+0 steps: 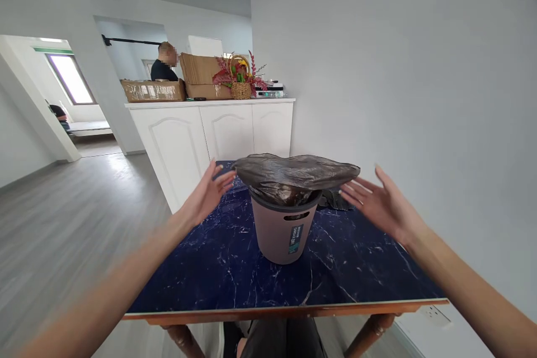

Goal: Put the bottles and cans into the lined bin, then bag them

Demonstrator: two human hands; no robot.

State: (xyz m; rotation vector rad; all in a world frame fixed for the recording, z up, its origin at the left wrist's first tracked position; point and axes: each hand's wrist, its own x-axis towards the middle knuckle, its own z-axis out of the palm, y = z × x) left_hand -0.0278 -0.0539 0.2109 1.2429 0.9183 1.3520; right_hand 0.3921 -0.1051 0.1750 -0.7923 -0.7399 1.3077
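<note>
A small grey waste bin (282,232) stands upright in the middle of a dark blue marbled table (218,268). A dark plastic bag (293,172) lies spread flat over its rim, wider than the bin. My left hand (207,193) is open, fingers stretched, just left of the bag's edge and not touching it. To the bag's right, my right hand (380,201) is open too, its fingertips close to the bag's right edge. Neither hand holds anything.
More crumpled dark plastic (335,199) lies on the table behind the bin. A white wall runs along the right. Behind the table stands a white cabinet counter (210,134) with cardboard boxes and a flower basket (240,79); a person stands beyond it. Open floor lies to the left.
</note>
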